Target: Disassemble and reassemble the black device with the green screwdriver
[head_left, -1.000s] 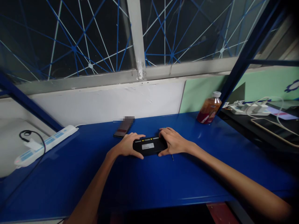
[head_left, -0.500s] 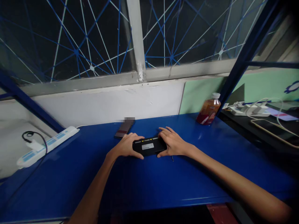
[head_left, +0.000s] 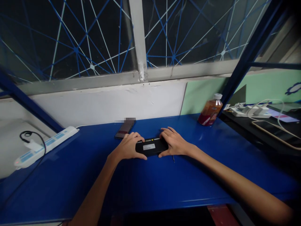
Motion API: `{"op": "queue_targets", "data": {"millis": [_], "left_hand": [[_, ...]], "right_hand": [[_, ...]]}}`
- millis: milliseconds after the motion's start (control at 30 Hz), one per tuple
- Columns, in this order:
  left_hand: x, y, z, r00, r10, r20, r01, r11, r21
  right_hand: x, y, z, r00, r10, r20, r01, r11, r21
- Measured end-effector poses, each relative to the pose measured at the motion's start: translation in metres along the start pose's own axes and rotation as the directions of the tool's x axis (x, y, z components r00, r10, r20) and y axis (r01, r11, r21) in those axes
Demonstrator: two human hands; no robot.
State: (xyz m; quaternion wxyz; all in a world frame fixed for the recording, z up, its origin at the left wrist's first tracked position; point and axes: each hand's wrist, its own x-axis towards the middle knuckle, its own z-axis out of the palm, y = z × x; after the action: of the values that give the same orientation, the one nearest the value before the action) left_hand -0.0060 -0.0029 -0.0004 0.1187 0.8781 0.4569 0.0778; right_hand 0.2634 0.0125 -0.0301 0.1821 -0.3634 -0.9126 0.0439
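Note:
A flat black device (head_left: 151, 147) with a white label and small yellow marks lies on the blue table (head_left: 164, 182) in front of me. My left hand (head_left: 128, 146) grips its left end, fingers curled over the top edge and thumb under the near side. My right hand (head_left: 172, 142) holds the right end, fingers laid across the top and thumb at the near edge. A thin dark pin-like object (head_left: 173, 158) lies on the table just below my right wrist.
A dark phone (head_left: 124, 128) lies behind the device near the white wall. A white power strip (head_left: 44, 146) with a black cable sits at the left. An orange drink bottle (head_left: 210, 110) stands at the back right; beyond it a dark desk holds chargers (head_left: 249, 110) and a tablet (head_left: 277, 130).
My left hand has slid a little rightward over the device's left end, covering more of its top edge. The device and my right hand have stayed in place.

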Motion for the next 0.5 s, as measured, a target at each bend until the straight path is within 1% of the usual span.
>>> {"op": "queue_targets", "data": {"millis": [200, 500], "left_hand": [[0.0023, 0.0014, 0.0033, 0.998, -0.039, 0.045, 0.040, 0.998, -0.040], [0.0029, 0.0021, 0.0032, 0.997, -0.062, 0.055, 0.066, 0.995, -0.076]], "right_hand": [[0.0009, -0.0004, -0.0017, 0.999, 0.020, 0.036, -0.022, 0.999, 0.029], [0.0013, 0.0000, -0.0013, 0.999, 0.022, 0.029, -0.024, 0.999, 0.048]]}}
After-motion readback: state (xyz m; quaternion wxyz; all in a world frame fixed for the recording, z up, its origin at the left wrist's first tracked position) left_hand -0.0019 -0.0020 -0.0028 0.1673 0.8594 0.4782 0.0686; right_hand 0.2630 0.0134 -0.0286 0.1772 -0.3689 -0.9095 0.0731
